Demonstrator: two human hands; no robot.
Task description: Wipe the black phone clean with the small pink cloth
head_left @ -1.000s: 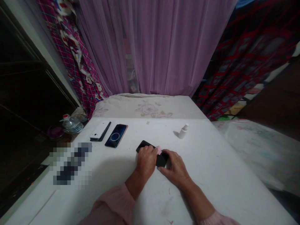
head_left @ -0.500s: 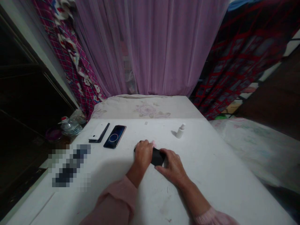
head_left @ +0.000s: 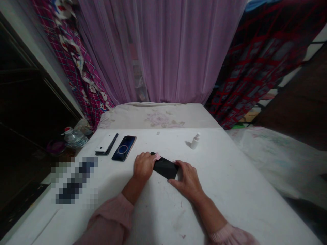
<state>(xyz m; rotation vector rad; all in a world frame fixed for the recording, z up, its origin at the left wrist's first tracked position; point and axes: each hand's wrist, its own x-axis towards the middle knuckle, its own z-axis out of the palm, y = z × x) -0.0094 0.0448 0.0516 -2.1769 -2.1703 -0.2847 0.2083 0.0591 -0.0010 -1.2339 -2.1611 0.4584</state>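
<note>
A black smartphone point(head_left: 165, 167) lies slantwise on the white tabletop, its upper face dark and plain. My right hand point(head_left: 189, 179) grips its right end, thumb on the near edge and fingers on the far one. Over the phone's left end, my left hand point(head_left: 144, 166) is closed on a small pink cloth point(head_left: 157, 156), a corner of which pokes out beside the fingers. Most of the cloth and the phone's left end are hidden under that hand.
A small white spray bottle point(head_left: 195, 141) stands behind my right hand. Left of my hands lie a dark blue phone point(head_left: 124, 148) and a white phone point(head_left: 105, 143) with a dark item under it. A pixelated patch point(head_left: 76, 182) covers something nearer. Purple curtains point(head_left: 173, 51) hang behind the table.
My left hand has slid left along the phone with the pink cloth, uncovering more of the black surface. My right hand keeps its hold on the right end.
</note>
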